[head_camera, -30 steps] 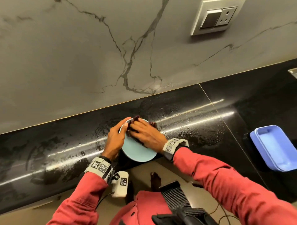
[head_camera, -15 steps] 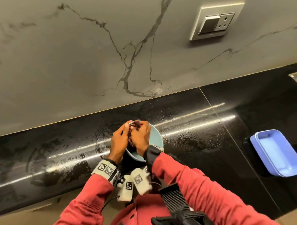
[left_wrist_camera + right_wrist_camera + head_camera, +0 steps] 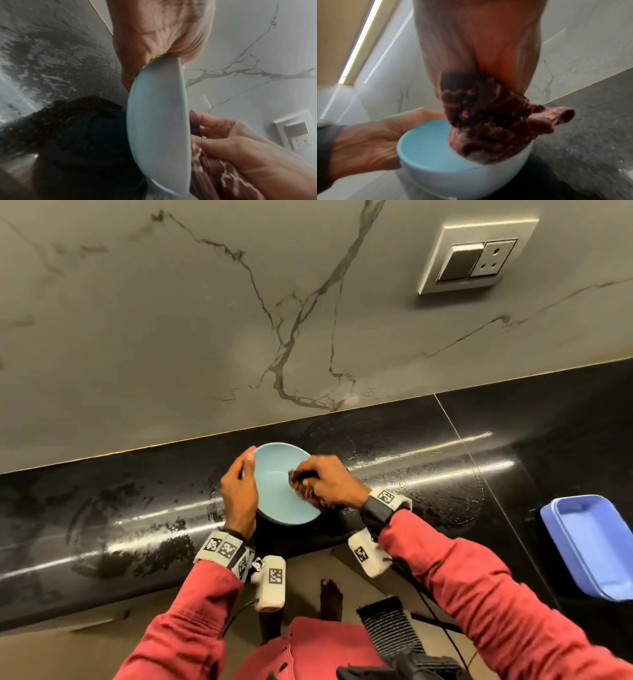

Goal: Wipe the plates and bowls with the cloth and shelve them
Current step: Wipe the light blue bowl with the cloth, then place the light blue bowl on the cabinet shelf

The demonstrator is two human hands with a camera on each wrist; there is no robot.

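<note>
My left hand [image 3: 239, 491] grips the bowl [image 3: 281, 484] rim; my right hand [image 3: 329, 482] presses the bunched cloth [image 3: 303, 487] inside. Since before, the bowl has turned opening-up.

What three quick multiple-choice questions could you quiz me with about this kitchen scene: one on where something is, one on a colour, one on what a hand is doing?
1. Where does the blue tray lie?
A. On the counter, to the person's right
B. Inside the bowl
C. On the wall

2. What colour is the inside of the bowl?
A. Red
B. Light blue
C. Black

3. What is the right hand doing?
A. Hanging idle
B. Pressing the wall switch
C. Holding the cloth inside the bowl

Answers:
1. A: the head view shows the tray on the black counter, far right.
2. B: head and right wrist views both show a pale blue interior.
3. C: the fingers grip the brown cloth bunched in the bowl, while the left hand holds the rim.
</note>
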